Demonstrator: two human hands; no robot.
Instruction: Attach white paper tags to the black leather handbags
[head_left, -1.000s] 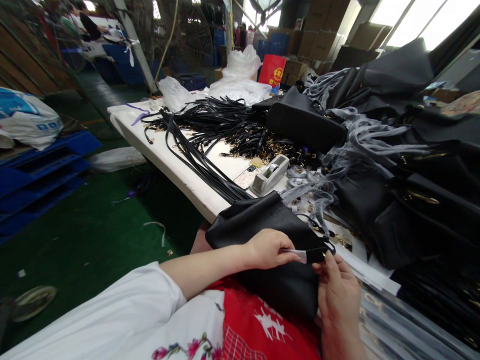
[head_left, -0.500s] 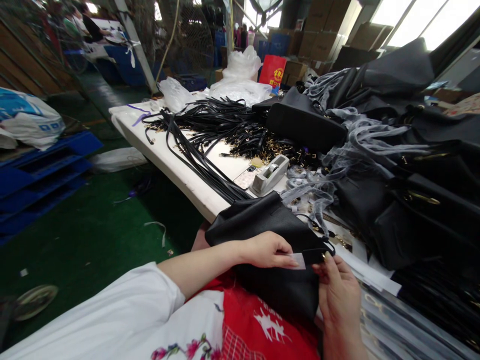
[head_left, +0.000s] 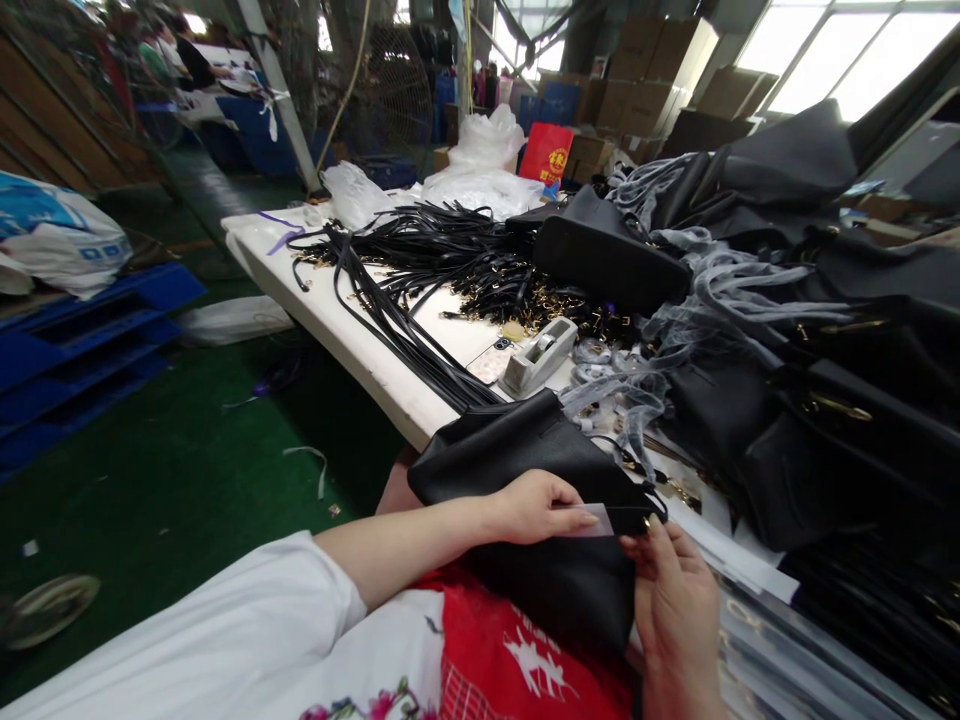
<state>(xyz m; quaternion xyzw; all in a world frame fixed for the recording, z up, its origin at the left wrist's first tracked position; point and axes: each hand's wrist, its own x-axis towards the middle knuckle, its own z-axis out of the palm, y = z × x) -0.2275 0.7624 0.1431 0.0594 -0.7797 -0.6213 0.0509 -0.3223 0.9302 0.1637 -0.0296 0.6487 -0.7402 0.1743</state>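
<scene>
A black handbag (head_left: 499,445) rests across my lap and against the table's edge. My left hand (head_left: 531,508) lies over it, thumb and fingers closed on a small translucent strip of film (head_left: 598,519). That film lies against a short black strap (head_left: 627,521) running between my hands. At the strap's far end, my right hand (head_left: 675,590) pinches it beside a small gold metal fitting (head_left: 648,523). My right fingertips are partly hidden behind the strap.
A grey tape dispenser (head_left: 540,357) and a phone (head_left: 491,361) sit on the white table (head_left: 360,355). Behind them lies a heap of black straps (head_left: 442,250) with gold clasps. More black bags (head_left: 765,400) pile up at right. Blue pallets (head_left: 75,350) stand at left.
The view has shifted slightly. My left thumb sits a little farther along the film, and both hands keep their hold at nearly the same place.
</scene>
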